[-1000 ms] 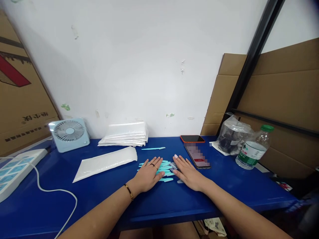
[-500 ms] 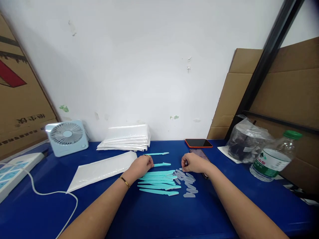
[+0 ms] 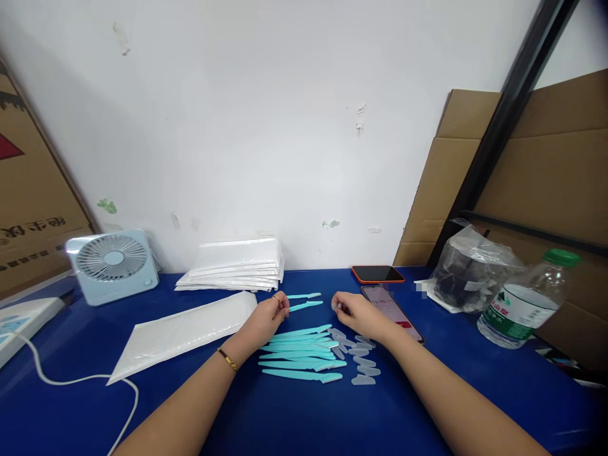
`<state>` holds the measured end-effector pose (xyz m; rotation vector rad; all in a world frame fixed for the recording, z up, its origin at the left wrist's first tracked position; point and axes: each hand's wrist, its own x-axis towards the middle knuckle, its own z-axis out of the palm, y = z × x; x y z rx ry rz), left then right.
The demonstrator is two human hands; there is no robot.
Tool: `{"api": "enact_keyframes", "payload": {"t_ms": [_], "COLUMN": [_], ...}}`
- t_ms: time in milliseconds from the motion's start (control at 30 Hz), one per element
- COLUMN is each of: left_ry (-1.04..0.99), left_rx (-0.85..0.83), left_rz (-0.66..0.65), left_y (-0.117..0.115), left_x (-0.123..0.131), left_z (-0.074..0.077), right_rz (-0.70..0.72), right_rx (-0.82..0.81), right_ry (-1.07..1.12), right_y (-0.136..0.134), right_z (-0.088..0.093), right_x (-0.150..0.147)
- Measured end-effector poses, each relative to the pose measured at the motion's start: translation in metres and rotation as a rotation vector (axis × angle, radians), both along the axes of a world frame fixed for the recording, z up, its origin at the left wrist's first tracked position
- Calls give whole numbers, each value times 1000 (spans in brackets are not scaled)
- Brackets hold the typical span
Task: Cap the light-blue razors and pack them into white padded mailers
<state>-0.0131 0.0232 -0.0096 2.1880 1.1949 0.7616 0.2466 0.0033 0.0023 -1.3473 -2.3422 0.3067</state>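
My left hand (image 3: 266,320) pinches a turquoise eyebrow razor (image 3: 308,305) by its handle, with the blade end pointing right. Just beyond it another turquoise razor (image 3: 308,296) lies on the table. Closer to me, several more razors (image 3: 304,365) lie side by side, blade ends to the right. My right hand (image 3: 357,313) is closed, and a small pale clear blade cap (image 3: 339,306) shows at its fingertips, a short gap from the held razor's tip. Several loose clear caps (image 3: 365,371) are scattered below that hand.
A white padded envelope (image 3: 185,332) lies left of my left hand, with a stack of them (image 3: 237,266) behind. A fan (image 3: 114,266) stands at far left. Two phones, one lit (image 3: 394,311) and one dark (image 3: 378,274), and a water bottle (image 3: 525,304) are on the right.
My right hand has lifted from the loose caps and moved left, toward the razor in my left hand. The held razor has risen and tilted slightly. The camera view has shifted a little.
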Motion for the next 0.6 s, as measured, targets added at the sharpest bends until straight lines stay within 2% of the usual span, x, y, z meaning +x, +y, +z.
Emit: {"api": "enact_keyframes", "payload": {"t_ms": [67,200,533,600], "left_ry": [15,28,73,95], "left_rx": [9,32,44,84], "left_rz": [8,4,-39,-10], "left_y": [0,-1,-6,-5], "left_x": [0,1,10,12], "left_z": [1,4,8,6], "right_rz": [26,25,107,97], "right_rx": [-55,-37,-75,-80], "right_ry": [129,238,251,240], "right_y": [0,0,-1,0], "right_z": [2,3,1,0], "right_x": [0,-3,-14,-15]}}
